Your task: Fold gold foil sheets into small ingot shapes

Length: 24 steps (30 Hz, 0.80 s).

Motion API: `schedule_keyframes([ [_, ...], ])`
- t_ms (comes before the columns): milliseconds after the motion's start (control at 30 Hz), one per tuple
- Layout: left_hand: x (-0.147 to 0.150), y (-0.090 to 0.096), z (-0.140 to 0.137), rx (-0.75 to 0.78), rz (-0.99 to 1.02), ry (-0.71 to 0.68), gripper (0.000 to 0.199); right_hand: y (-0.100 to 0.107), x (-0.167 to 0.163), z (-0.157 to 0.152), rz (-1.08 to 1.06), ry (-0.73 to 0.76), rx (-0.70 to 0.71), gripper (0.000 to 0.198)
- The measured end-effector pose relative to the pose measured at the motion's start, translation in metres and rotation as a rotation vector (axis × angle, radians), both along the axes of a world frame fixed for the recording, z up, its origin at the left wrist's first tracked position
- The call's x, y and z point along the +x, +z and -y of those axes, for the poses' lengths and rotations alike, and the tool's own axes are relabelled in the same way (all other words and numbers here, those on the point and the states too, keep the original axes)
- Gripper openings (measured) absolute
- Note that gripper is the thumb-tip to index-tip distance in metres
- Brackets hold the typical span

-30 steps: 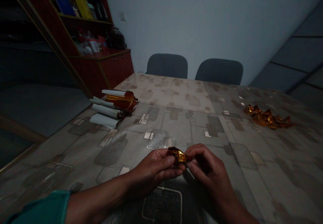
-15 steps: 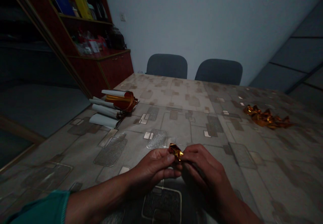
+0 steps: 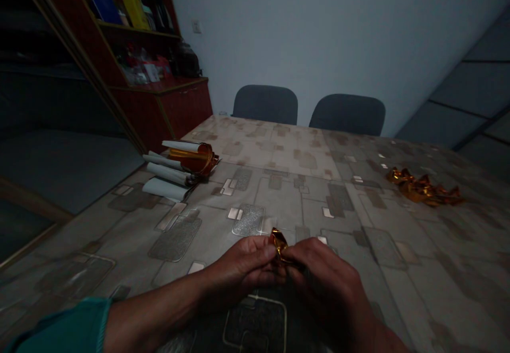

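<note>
Between my two hands, above the near part of the table, is a small folded piece of shiny gold foil paper [image 3: 279,240]. My left hand [image 3: 251,260] pinches its left side with thumb and fingers. On the other side, my right hand [image 3: 329,270] grips the right edge, its fingers bent over the foil and partly in shadow. The lower part of the foil is hidden by my fingers. Several folded gold foil pieces [image 3: 424,187] lie in a cluster at the table's right. To the left rests a stack of curled gold-and-white foil paper sheets [image 3: 169,175].
A patterned cloth covers the table [image 3: 295,194]. Behind its far edge stand two grey chairs, a left chair [image 3: 265,103] and a right chair [image 3: 347,113], against a pale wall. A reddish wooden cabinet [image 3: 185,106] with filled shelves is at the back left.
My right hand has turned and dropped slightly around the foil, its fingers curling further over. The foil piece now stands more upright between my hands. The view has shifted a little.
</note>
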<state>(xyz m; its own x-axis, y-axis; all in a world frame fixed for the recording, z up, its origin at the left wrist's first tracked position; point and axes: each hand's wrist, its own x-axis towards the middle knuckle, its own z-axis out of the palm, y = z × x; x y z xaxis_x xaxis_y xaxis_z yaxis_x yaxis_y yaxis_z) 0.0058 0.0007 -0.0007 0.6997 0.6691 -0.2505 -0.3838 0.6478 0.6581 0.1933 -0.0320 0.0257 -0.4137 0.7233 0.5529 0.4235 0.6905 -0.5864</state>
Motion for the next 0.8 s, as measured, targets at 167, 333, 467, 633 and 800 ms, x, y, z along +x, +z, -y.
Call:
schedule_keyframes([
  [167,-0.003,0.0,0.001,0.032,-0.051,0.014,0.031,-0.002,0.003,-0.004,0.003,-0.019,-0.016,0.02],
  [333,-0.002,0.001,0.003,0.058,-0.081,0.108,0.032,0.002,0.005,-0.005,-0.168,-0.087,-0.15,0.026],
  [467,0.002,-0.003,0.006,0.117,-0.083,0.177,0.025,-0.003,0.002,-0.004,-0.554,-0.116,-0.607,0.015],
  [633,0.004,-0.008,0.003,0.392,-0.203,0.27,0.019,-0.01,-0.004,-0.005,-0.8,0.085,-0.816,0.016],
  [800,0.002,-0.008,0.003,0.591,-0.312,0.362,0.011,-0.006,-0.004,-0.002,-0.783,0.162,-0.76,0.017],
])
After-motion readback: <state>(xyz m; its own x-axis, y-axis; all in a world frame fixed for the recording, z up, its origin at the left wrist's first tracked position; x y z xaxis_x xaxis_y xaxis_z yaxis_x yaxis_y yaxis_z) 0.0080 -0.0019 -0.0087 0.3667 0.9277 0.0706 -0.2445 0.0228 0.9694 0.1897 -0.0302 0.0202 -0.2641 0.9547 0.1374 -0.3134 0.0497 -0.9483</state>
